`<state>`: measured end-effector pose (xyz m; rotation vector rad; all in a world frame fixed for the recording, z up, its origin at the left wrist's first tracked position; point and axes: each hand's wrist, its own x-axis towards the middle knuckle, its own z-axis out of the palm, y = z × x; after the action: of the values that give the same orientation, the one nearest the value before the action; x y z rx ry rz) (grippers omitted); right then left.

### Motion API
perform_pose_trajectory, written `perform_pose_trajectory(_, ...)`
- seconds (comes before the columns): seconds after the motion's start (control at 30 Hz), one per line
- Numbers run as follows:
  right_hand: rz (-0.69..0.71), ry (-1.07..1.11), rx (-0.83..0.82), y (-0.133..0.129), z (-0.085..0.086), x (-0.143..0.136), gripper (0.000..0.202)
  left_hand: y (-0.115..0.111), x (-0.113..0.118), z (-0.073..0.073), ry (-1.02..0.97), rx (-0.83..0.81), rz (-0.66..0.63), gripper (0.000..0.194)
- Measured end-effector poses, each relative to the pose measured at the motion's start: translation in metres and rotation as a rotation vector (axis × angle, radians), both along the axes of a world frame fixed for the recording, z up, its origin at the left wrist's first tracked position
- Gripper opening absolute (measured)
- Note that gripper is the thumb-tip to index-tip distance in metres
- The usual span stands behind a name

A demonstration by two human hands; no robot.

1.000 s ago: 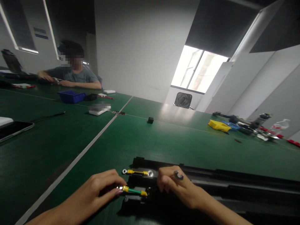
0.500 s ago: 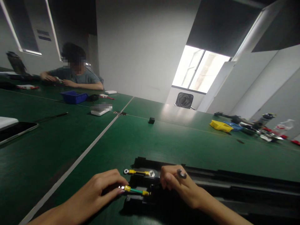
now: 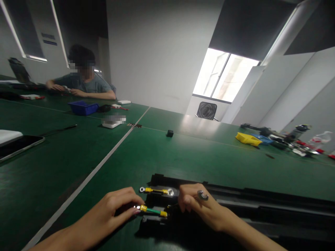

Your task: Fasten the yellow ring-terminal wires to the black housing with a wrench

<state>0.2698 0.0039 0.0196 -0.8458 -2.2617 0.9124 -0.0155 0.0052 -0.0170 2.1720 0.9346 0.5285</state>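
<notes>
On my far left a dark-screened phone [image 3: 23, 143] lies on the green table [image 3: 104, 188]; further back sits a co-worker [image 3: 89, 85], with a blue bin [image 3: 83, 108] on the table nearer me. My left hand [image 3: 113, 205] is pinched narrow, thumb and fingertips on the metal end of the green cable [image 3: 153, 211]. That cable lies across the left end of a long black frame [image 3: 227, 196], yellow sleeves at both ends. Just beyond it is a second cable [image 3: 157, 191], with a ring terminal sticking out past the frame. A small black block [image 3: 170, 133] sits farther off. My right hand [image 3: 192, 198] is curled tight around a metal tool [image 3: 203, 196], whose forked end pokes out above my knuckles. Well apart, to the right, rests a yellow bin [image 3: 248, 139].
</notes>
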Motion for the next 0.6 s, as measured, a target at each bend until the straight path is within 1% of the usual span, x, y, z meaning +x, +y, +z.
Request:
perform_pose_trajectory(0.2,0.033,0.015,0.004,0.0011,-0.0019,0.0008,0.054,0.0011,-0.0003,-0.0007,-0.007,0.008,-0.005,0.016)
perform_pose_trajectory(0.43,0.056,0.022,0.006,0.0018,-0.0027,0.0014,0.056,0.0005,0.0002,0.0010,0.003,0.000,0.002,0.017)
perform_pose_trajectory(0.6,0.029,0.044,-0.006,0.0004,-0.0016,0.0017,0.058,0.0008,-0.0008,-0.0002,-0.006,0.008,-0.004,0.016)
